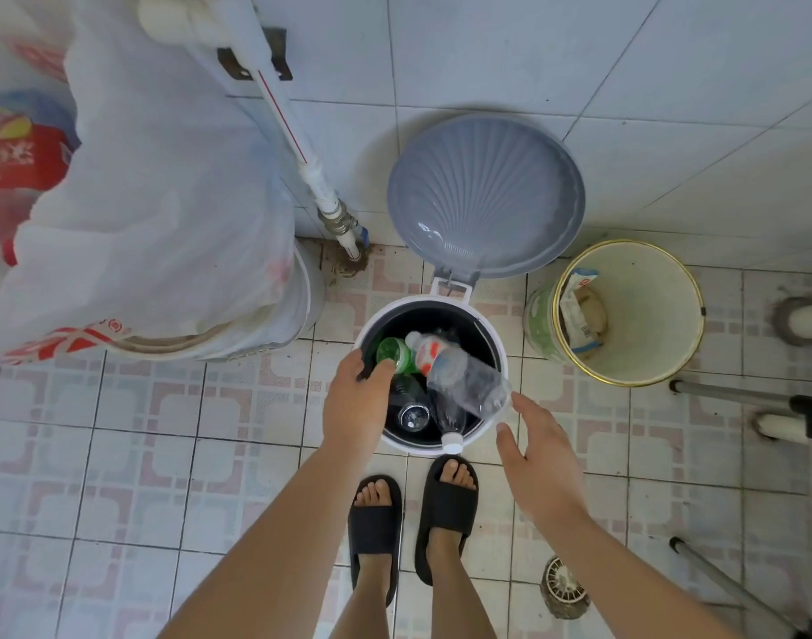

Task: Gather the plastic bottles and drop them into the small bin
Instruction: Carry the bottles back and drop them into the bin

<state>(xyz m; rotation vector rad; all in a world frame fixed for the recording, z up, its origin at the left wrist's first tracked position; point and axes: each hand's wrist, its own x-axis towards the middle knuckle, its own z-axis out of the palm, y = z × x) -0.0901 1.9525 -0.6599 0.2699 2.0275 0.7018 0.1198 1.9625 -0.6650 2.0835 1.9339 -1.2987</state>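
Observation:
The small white pedal bin [500,343] stands on the floor with its grey lid [485,196] raised. Several plastic bottles lie in it: a green one [395,354], a clear one with a red-and-white label [459,371], another clear one with a white cap [450,419] leaning on the front rim, and a dark one [411,405]. My left hand [355,398] reaches over the left rim, its fingers on the green bottle. My right hand [540,458] hovers open just right of the bin, close to the labelled bottle's base without gripping it.
A large white plastic bag [155,214] over a bucket fills the left. A cream bucket [625,311] with wrappers sits right of the bin. A white pipe [298,145] runs down the wall. Metal legs [736,394] stand at right, a floor drain [564,588] near my sandalled feet [413,514].

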